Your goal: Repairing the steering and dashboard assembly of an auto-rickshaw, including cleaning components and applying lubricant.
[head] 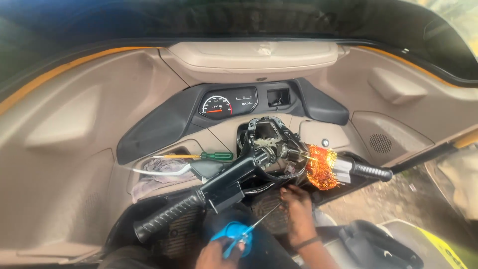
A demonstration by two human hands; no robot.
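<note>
My left hand [213, 255] is at the bottom edge, shut on a blue-handled tool [233, 235] whose thin metal shaft [264, 218] runs up and to the right. My right hand [298, 211], with a dark band on its wrist, reaches under the exposed steering column [271, 147]. Its curled fingertips are at the shaft's tip, and whether they pinch it is unclear. A black handlebar [226, 184] crosses above both hands, from the left grip [169, 216] to the right grip [372, 172].
Orange-gold mesh [321, 167] wraps the bar by the right grip. A green-handled screwdriver [209, 156] and a crumpled cloth [159, 175] lie in the beige dashboard's recess. An instrument dial [216, 105] is above the column and a speaker grille [381, 143] to the right.
</note>
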